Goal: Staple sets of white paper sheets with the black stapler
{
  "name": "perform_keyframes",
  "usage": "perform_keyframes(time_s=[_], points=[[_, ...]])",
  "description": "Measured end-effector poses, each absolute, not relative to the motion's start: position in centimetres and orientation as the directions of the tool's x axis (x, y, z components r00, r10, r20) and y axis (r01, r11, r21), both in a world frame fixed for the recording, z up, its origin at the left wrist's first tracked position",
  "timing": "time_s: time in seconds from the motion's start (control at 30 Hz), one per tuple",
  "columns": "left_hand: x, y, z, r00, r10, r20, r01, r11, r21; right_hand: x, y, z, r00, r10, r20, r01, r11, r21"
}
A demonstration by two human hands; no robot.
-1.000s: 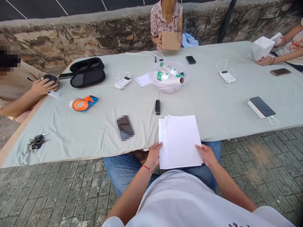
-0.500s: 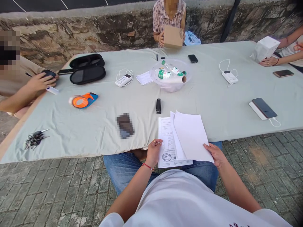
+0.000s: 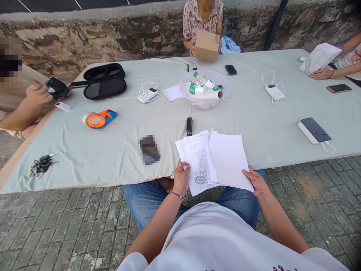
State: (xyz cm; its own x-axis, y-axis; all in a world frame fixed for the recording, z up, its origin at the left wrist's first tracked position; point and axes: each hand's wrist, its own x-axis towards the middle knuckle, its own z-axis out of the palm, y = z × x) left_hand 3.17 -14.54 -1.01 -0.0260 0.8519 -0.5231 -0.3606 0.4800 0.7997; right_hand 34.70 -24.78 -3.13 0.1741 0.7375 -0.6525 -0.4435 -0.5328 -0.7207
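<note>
Between my hands, over my lap and the table's near edge, is a fanned set of paper sheets. My left hand pinches the left edge of the printed sheets, one of which bears a round stamp near its bottom. My right hand grips the lower right corner of the blank white sheets, thumb on top. Just beyond the papers a black stapler lies on the cloth. A dark, blurred-out object rests to the left of them.
The cloth-covered table bears keys, an orange tape dispenser, a black case, a basin with plastic bottles, power banks and phones. Three people sit around it; one holds a cardboard box.
My left hand has shifted the printed sheets left and up, fanning out another sheet at the left. The person at right has tilted the white package; the person at left has raised a black device.
</note>
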Motion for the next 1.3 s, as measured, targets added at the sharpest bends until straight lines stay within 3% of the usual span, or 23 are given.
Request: perform_keyframes(time_s=[0.2,0.33,0.57,0.73,0.87,1.0,1.3], points=[[3.1,-14.8,-0.9,-0.020,0.817,-0.577,-0.317,0.542,0.778,33.0,-24.2,-2.6,0.128,0.776,-0.618,-0.367,-0.541,-0.756],[3.2,-15.1,-0.7,0.070,0.807,-0.586,-0.355,0.569,0.742,30.7,-23.2,-2.4,0.084,0.818,-0.569,-0.266,-0.532,-0.804],[3.5,-14.7,-0.8,-0.029,0.804,-0.594,-0.319,0.556,0.767,29.8,-22.7,-2.8,0.289,0.824,-0.488,-0.118,-0.475,-0.872],[3.8,-14.7,-0.4,0.113,0.807,-0.580,-0.417,0.568,0.710,32.2,-23.1,-3.0,0.356,0.803,-0.478,-0.130,-0.464,-0.876],[3.7,-14.8,-0.6,0.089,0.829,-0.552,-0.406,0.537,0.740,34.4,-22.9,-2.4,0.439,0.759,-0.480,-0.136,-0.472,-0.871],[3.5,-14.6,-0.9,-0.033,0.860,-0.510,-0.366,0.464,0.807,34.9,-22.6,-1.3,0.400,0.771,-0.495,-0.180,-0.464,-0.868],[3.5,-14.3,-0.9,-0.048,0.858,-0.512,-0.327,0.471,0.820,31.4,-21.1,-1.4,0.247,0.849,-0.466,-0.140,-0.445,-0.884]])
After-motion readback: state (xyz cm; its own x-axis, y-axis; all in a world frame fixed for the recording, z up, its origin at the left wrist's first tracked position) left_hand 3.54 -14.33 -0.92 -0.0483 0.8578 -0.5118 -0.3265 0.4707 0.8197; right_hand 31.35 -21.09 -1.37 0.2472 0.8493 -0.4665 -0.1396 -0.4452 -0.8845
